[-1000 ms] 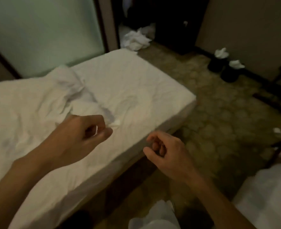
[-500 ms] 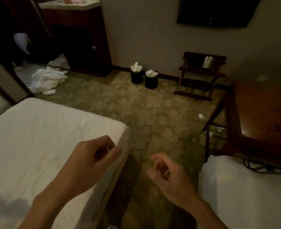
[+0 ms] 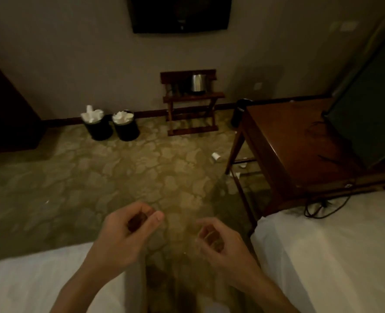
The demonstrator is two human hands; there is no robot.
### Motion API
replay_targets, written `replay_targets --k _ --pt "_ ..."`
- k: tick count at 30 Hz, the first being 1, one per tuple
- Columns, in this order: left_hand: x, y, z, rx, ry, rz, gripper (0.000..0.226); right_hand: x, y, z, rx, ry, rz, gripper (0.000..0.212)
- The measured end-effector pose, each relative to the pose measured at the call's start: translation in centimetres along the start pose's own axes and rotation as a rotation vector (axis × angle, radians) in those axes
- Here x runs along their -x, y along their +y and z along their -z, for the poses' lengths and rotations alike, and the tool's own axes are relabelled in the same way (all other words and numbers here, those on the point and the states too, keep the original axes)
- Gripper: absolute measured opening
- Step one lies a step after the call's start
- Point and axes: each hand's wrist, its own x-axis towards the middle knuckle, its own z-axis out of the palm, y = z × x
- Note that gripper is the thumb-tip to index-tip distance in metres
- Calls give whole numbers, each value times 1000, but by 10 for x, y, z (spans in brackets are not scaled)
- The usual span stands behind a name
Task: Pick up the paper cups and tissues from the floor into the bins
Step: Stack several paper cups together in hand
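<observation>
Two black bins stand side by side against the far wall, the left bin and the right bin, both stuffed with white tissues. A white paper cup lies on its side on the patterned carpet beside the wooden table's leg. Two more white cups, one and another, lie under that table. A tiny white scrap sits on the carpet at the left. My left hand is curled into a loose fist with nothing visible in it. My right hand is loosely curled, fingers apart, holding nothing.
I stand in the gap between two white beds, one at the left and one at the right. A wooden table with a black cable stands right. A luggage rack carrying a metal kettle is against the wall.
My view has swung from the left bed to the far wall, so the bins, rack and table now face me. Both hands stayed low in front; the white speck in my left hand no longer shows.
</observation>
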Motion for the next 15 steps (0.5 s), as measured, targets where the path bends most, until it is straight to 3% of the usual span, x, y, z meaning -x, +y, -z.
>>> replay_targets --k 8,15 --pt "-178 -36 -10 9 -264 -25 28 -105 5 5 -126 275 -208 29" --pt "-376 -45 -59 -107 -365 -61 10 -283 17 66 -123 417 -203 20"
